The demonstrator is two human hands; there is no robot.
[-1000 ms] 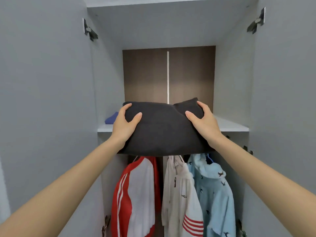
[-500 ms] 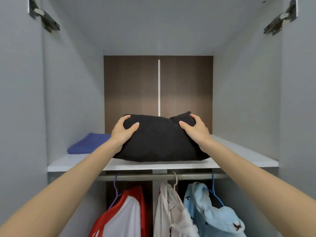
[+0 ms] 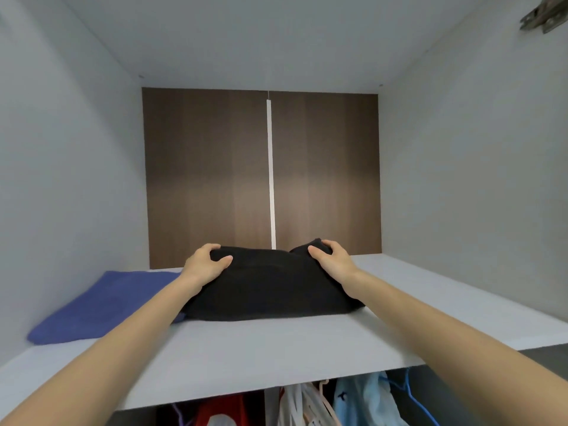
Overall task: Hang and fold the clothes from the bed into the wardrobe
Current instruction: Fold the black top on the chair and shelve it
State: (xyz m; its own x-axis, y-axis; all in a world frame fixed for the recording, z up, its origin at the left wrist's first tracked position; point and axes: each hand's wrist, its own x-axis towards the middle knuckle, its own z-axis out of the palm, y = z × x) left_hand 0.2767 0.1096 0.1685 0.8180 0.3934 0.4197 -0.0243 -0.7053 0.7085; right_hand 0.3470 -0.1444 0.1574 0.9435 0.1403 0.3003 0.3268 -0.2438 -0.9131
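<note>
Black folded top [image 3: 270,290] is off the edge now, well back on the shelf [image 3: 276,358] touching the blue cloth [image 3: 101,305]. Left hand [image 3: 204,265] and right hand [image 3: 333,261] grip its corners, fingers curled; nearly stowed.

One wide-angle view, worn on the person's head, faces straight into the wardrobe [image 3: 461,179]'s upper compartment from close by, a little above the white shelf [image 3: 276,358]. The brown back panel [image 3: 209,179] stands square ahead; side walls [image 3: 76,179] and ceiling [image 3: 261,41] splay outward. Both forearms run in from the bottom corners to the left hand [image 3: 204,265] and right hand [image 3: 333,261], gripping the black garment [image 3: 267,290] mid-frame; hanging clothes [image 3: 362,401] peek below the shelf edge
</note>
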